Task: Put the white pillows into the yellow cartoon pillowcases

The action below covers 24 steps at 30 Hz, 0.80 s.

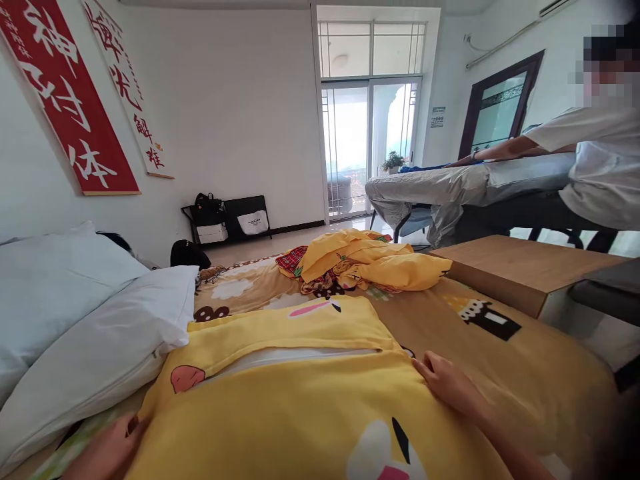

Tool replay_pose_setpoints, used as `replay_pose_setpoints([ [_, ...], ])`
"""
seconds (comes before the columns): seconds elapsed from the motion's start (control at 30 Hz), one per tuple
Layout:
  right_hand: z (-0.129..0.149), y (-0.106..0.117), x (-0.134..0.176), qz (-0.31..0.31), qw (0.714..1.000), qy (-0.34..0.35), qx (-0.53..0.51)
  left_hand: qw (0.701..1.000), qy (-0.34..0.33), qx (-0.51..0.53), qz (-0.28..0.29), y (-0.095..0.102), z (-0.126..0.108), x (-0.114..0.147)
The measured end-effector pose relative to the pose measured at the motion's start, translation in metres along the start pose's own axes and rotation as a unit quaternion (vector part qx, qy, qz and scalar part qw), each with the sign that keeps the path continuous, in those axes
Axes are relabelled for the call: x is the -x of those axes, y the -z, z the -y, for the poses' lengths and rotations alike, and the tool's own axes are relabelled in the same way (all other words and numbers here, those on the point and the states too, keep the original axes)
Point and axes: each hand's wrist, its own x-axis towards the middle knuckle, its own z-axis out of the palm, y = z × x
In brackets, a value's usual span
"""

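Observation:
A yellow pillow in a printed pillowcase (pixel 280 407) lies right in front of me on the bed. A long slit runs across the case, and white filling shows through it. My left hand (pixel 107 445) is closed on the pillow's left edge, low in the view. On the opposite side, my right hand (pixel 445 381) pinches the right edge near the end of the slit. Some fingertips of both hands are hidden by the fabric.
Two white pillows (pixel 105 347) lie at the left. Crumpled yellow bedding (pixel 360 260) sits farther back on the brown printed sheet (pixel 545 373). A wooden board (pixel 530 263) borders the right side. Beyond it, a person (pixel 605 160) leans over another bed (pixel 440 187).

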Motion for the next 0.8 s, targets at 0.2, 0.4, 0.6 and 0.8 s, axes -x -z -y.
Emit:
replay_pose_setpoints([
  [0.2, 0.061, 0.006, 0.004, -0.106, 0.981, 0.118, -0.113, 0.975, -0.19, 0.116, -0.007, 0.048, -0.143, 0.027],
  [0.4, 0.095, -0.019, 0.001, -0.111, 0.962, 0.114, -0.221, 0.824, -0.562, 0.039, 0.068, 0.04, -0.332, 0.054],
  [0.6, 0.07, -0.03, 0.0, -0.062, 0.929, 0.151, -0.331, 0.735, -0.672, -0.085, 0.039, -0.021, -0.407, 0.027],
  [0.8, 0.059, -0.034, -0.005, -0.012, 0.929, 0.146, -0.34, 0.757, -0.653, -0.002, 0.005, -0.059, -0.396, 0.02],
])
